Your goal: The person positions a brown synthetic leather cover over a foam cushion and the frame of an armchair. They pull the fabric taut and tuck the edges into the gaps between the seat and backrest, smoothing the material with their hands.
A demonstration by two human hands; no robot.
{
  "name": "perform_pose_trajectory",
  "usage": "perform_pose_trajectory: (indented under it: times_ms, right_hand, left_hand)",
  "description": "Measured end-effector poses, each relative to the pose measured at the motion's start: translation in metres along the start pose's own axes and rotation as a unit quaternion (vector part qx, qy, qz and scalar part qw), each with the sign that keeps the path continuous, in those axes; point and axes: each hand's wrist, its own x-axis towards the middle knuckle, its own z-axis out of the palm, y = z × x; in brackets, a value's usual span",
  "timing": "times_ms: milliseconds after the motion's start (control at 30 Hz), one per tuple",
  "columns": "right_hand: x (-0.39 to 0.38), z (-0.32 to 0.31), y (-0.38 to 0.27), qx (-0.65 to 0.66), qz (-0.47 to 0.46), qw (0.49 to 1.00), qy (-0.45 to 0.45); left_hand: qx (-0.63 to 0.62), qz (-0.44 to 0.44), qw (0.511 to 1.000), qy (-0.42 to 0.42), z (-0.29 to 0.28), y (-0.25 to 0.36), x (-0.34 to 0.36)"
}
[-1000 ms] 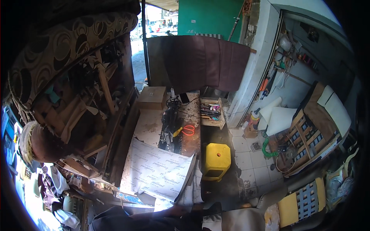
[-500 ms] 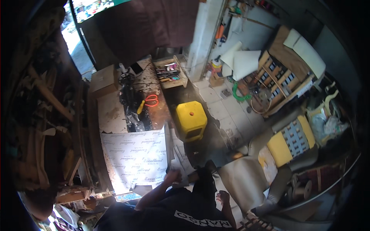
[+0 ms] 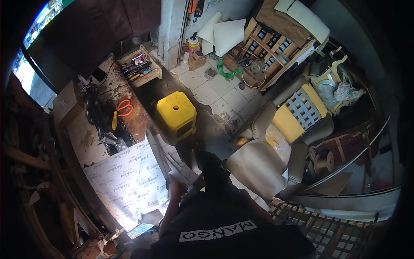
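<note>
one hand shows clearly: the left hand, at the end of a bare forearm rising from the lower edge, rests at the near right corner of the worktop, on or just above the lower right edge of the white printed sheet. fingers look curled downward, but whether they pinch the sheet cannot be told. the right hand is hidden behind the dark shirt and knee; its state cannot be told.

the white printed sheet lies flat across the near half of the worktop, one folded flap hanging over the right edge toward the floor. farther along the worktop: orange-handled scissors near the right edge, a yellow-handled tool just beside them, a black sewing machine toward the middle, a cardboard box at the far left corner. a wooden tray of tools sits off the far end.

a yellow plastic stool stands on the floor just beside the right edge of the worktop. a beige armchair with a yellow cushion sits to the person's right, well apart from the sheet. a green coiled hose lies on the tiles beyond.
</note>
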Motion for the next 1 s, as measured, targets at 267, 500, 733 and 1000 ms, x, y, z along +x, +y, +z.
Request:
perform_pose_trajectory:
  times_ms: [267, 500, 733, 1000]
  right_hand:
    - [0.069, -0.127, -0.171, -0.235, -0.157, 0.957, -0.060]
    - [0.136, -0.206, -0.243, -0.033, -0.192, 0.979, -0.065]
    - [0.259, -0.320, -0.191, -0.067, -0.356, 0.932, 0.021]
    - [0.308, -0.412, -0.107, 0.716, 0.046, 0.697, 0.006]
  left_hand:
    - [0.054, -0.093, 0.976, 0.188, 0.027, 0.026, -0.011]
    - [0.229, -0.087, 0.865, 0.438, 0.053, 0.019, -0.010]
    - [0.265, -0.094, 0.747, 0.603, 0.063, -0.031, 0.024]
    - [0.502, 0.146, 0.719, 0.458, 0.200, 0.142, 0.093]
